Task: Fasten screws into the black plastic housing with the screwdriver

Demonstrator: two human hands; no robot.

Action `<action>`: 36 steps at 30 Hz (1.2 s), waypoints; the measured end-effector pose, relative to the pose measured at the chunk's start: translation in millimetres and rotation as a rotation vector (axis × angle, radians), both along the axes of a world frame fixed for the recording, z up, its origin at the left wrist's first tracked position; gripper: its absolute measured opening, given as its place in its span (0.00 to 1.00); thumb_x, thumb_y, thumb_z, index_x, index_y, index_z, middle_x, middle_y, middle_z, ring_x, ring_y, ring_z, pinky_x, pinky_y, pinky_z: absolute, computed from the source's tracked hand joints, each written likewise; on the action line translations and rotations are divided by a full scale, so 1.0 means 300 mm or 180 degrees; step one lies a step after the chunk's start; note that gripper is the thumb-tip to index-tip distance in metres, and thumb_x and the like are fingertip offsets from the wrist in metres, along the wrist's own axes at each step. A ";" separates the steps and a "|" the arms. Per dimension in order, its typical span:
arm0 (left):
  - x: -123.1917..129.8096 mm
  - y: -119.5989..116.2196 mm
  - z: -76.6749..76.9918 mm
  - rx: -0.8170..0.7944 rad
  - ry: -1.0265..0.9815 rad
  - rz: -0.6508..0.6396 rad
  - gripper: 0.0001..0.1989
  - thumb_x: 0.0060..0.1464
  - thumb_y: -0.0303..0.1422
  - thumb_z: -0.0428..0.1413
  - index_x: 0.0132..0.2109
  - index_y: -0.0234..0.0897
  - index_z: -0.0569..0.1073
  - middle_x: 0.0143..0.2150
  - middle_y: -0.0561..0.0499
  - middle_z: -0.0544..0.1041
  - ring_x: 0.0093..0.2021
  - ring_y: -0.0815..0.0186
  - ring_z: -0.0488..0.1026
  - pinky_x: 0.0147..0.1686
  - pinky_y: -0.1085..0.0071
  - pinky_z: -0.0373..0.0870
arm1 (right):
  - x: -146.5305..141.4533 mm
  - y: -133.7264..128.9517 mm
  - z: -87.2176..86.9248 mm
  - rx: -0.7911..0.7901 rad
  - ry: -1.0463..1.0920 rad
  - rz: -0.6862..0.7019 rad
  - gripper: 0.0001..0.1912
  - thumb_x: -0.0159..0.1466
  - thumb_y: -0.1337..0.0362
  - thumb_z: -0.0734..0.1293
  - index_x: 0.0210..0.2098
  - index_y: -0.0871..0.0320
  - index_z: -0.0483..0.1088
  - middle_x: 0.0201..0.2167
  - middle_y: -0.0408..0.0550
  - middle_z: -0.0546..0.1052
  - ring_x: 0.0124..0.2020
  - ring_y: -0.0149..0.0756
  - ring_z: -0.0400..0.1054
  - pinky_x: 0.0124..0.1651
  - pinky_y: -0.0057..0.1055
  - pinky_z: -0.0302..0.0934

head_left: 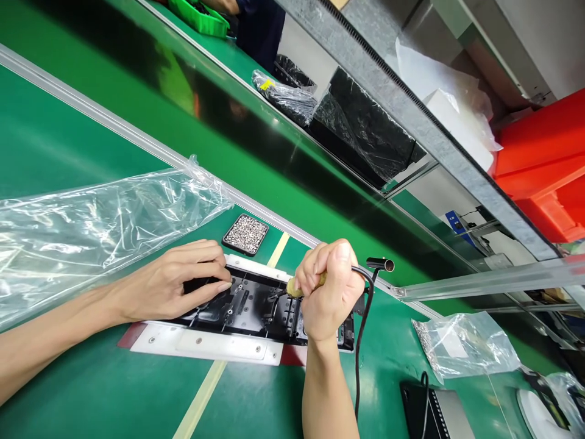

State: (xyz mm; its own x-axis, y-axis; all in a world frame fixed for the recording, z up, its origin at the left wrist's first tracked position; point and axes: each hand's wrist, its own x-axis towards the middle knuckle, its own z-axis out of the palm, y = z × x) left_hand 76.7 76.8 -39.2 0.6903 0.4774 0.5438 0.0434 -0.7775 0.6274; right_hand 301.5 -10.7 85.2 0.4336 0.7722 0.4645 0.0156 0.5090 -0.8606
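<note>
A long black plastic panel (256, 305) with ribs and posts lies in a white-edged fixture (196, 342) on the green bench. My right hand (326, 286) is closed in a fist around the tan grip of a corded soldering iron (295, 288), its thin tip pointing down-left over the panel. Over the panel's left part, my left hand (183, 280) has its thumb and index fingertips close together in a pinch; whatever they hold is too small to see. Behind the panel, a small black tray (245, 234) is filled with tiny metal pieces.
Clear plastic sheeting (109, 225) covers the left bench. A metal tube holder (380, 264) stands right of my right hand, beside the iron's black cord (361, 360). Farther right lie a clear bag (470, 344) of small parts and a black device (434, 408). A co-worker (260, 30) is beyond the divider.
</note>
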 end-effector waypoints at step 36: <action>0.002 0.000 -0.015 0.0075 -0.0039 -0.0002 0.09 0.83 0.27 0.59 0.52 0.40 0.84 0.44 0.50 0.79 0.46 0.61 0.76 0.52 0.61 0.72 | -0.008 0.007 0.012 0.0148 0.0143 0.0136 0.30 0.80 0.56 0.75 0.24 0.53 0.62 0.17 0.33 0.59 0.15 0.23 0.50 0.15 0.19 0.50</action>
